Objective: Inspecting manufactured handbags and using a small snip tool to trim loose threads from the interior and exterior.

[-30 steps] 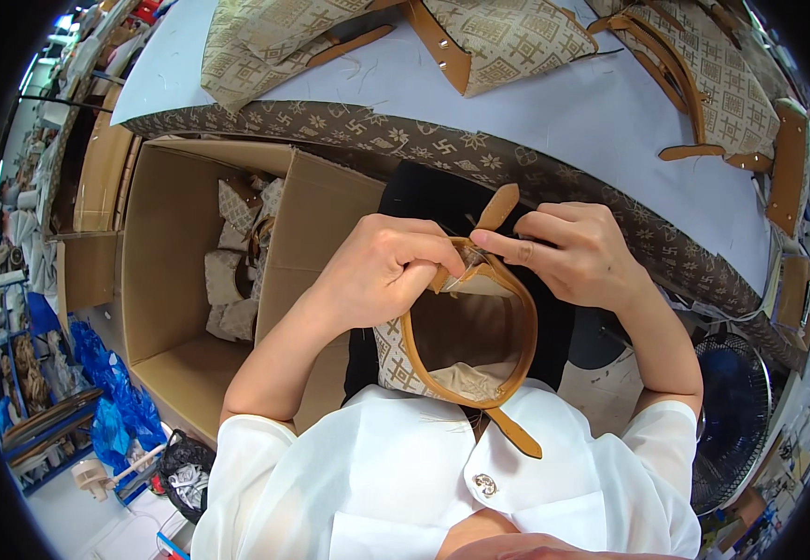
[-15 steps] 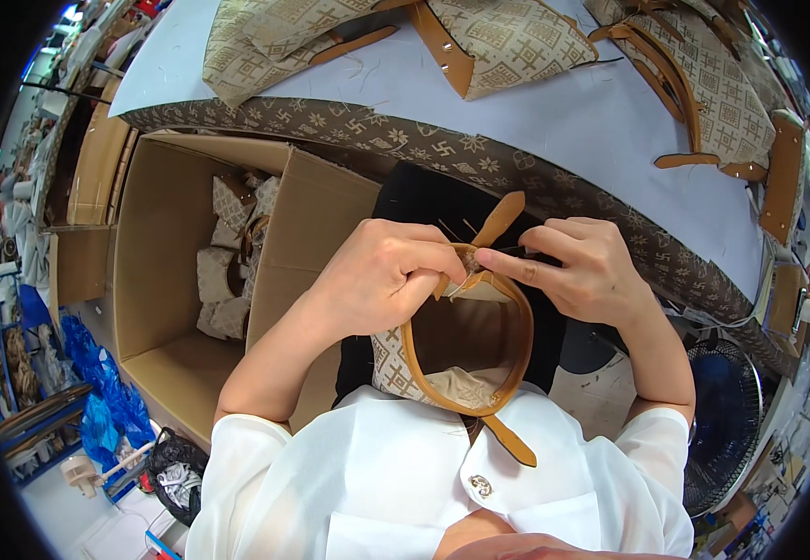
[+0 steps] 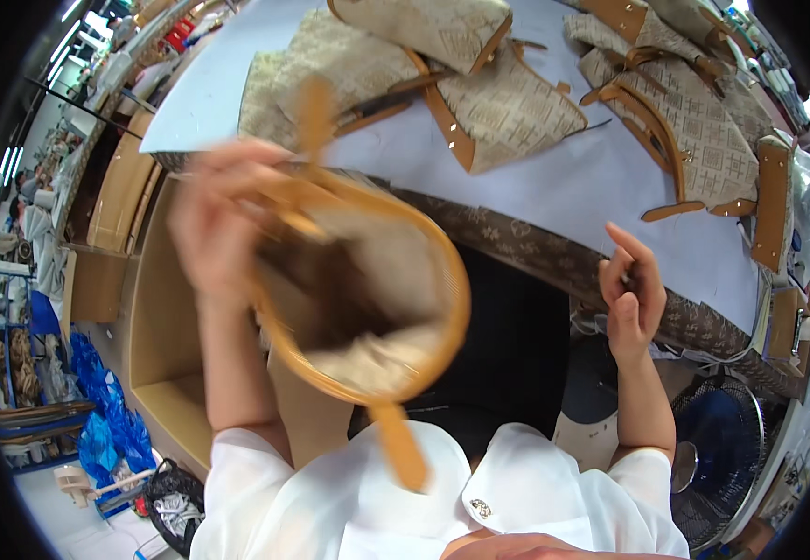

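My left hand (image 3: 223, 219), smeared by motion, grips the rim of a handbag (image 3: 458, 280) at its upper left. The bag has a tan leather edge around a wide mouth, with pale lining and a dark inside. One tan leather tab sticks up from the far rim and another hangs from the near rim. My right hand (image 3: 631, 294) is raised off to the right, apart from the bag. Its index finger points up, the other fingers are loosely curled, and nothing shows in it.
Several patterned beige bag pieces (image 3: 508, 107) with tan straps lie on the white table (image 3: 358, 168) ahead. A cardboard box (image 3: 167, 364) stands at left, partly behind the bag. To the right is a black fan (image 3: 718, 457). Blue plastic (image 3: 106, 401) hangs at far left.
The bag has moved from my lap up and to the left in my left hand. My right hand has let go of it and drawn away to the right.
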Action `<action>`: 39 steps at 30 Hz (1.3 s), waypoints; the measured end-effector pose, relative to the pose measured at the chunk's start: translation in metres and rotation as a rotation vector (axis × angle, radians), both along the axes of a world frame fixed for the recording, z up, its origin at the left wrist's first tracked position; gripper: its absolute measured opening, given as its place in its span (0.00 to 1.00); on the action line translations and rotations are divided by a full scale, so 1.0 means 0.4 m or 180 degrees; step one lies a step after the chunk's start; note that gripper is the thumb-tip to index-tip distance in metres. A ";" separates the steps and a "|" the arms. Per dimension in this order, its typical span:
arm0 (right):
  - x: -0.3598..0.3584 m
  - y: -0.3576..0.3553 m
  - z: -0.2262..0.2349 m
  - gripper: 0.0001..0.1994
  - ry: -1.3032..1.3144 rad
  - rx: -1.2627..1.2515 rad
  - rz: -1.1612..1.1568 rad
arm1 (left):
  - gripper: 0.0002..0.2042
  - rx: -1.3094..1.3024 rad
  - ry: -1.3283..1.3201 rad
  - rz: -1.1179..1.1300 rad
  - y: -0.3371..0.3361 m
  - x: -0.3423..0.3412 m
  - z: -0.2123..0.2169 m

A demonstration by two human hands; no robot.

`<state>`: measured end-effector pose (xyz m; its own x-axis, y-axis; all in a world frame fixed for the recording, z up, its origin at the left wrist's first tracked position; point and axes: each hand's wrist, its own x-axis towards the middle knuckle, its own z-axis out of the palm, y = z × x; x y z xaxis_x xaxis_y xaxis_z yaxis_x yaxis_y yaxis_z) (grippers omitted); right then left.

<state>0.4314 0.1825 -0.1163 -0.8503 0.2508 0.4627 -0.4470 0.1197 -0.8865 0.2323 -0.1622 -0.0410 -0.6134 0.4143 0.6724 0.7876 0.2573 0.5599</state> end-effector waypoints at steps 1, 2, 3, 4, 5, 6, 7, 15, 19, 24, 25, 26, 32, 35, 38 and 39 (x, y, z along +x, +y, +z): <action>-0.001 0.015 0.000 0.14 0.0065 0.0015 -0.0052 | 0.14 0.0337 -0.0593 0.0149 -0.026 -0.044 0.072; -0.001 0.026 0.003 0.09 0.0133 -0.0041 -0.0166 | 0.16 0.0439 0.0130 0.0041 -0.019 -0.102 0.161; -0.003 0.038 0.004 0.05 0.0221 -0.0115 -0.0276 | 0.16 0.0135 0.0350 0.0276 -0.034 -0.157 0.244; -0.004 0.050 0.011 0.05 0.0309 -0.0184 -0.0401 | 0.17 -0.0155 0.0570 0.0505 -0.050 -0.222 0.306; -0.016 0.056 0.026 0.05 0.0376 -0.0153 -0.0480 | 0.17 -0.0112 0.0632 0.0427 -0.052 -0.325 0.331; -0.042 0.065 0.050 0.10 0.0456 0.0085 -0.0945 | 0.17 -0.1046 0.1460 0.0936 -0.038 -0.439 0.344; -0.063 0.081 0.082 0.14 0.0520 0.0330 -0.1446 | 0.17 -0.1947 0.2286 0.1438 0.007 -0.526 0.341; -0.371 0.497 0.393 0.22 -0.0822 0.1811 -0.3195 | 0.27 -0.1599 0.0411 0.0329 0.279 -0.703 -0.077; -0.571 0.638 0.384 0.21 -0.0445 -0.0566 -0.2292 | 0.22 -0.0158 -0.0932 0.0556 0.247 -0.673 0.070; -0.662 0.676 0.370 0.11 0.0971 -0.0973 -0.2163 | 0.16 0.0879 -0.0669 0.0409 0.241 -0.566 0.187; -0.636 0.661 0.391 0.09 0.1295 -0.0913 -0.1970 | 0.15 0.1078 -0.0269 0.0326 0.235 -0.530 0.211; -0.605 0.609 0.429 0.08 0.1628 -0.0837 -0.1719 | 0.15 0.1112 -0.0242 0.0374 0.210 -0.477 0.238; -0.274 0.155 0.419 0.07 0.1319 -0.0873 -0.0457 | 0.27 0.0700 -0.0417 -0.0424 0.246 -0.130 0.266; -0.161 0.003 0.258 0.13 0.1650 0.0620 0.0073 | 0.39 0.0290 -0.1228 -0.0844 0.235 -0.062 0.151; -0.074 -0.132 0.165 0.24 0.1562 0.1178 0.0957 | 0.39 -0.0132 -0.1415 -0.0650 0.241 0.095 0.083; -0.055 -0.163 0.131 0.24 0.1594 0.1428 0.1070 | 0.38 -0.0074 -0.1323 -0.0637 0.228 0.127 0.061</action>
<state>0.4093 0.1173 -0.0639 -0.5087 -0.2891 0.8110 -0.8603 0.2075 -0.4657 0.2831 -0.0709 -0.0164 -0.7354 0.5641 0.3754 0.5328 0.1392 0.8347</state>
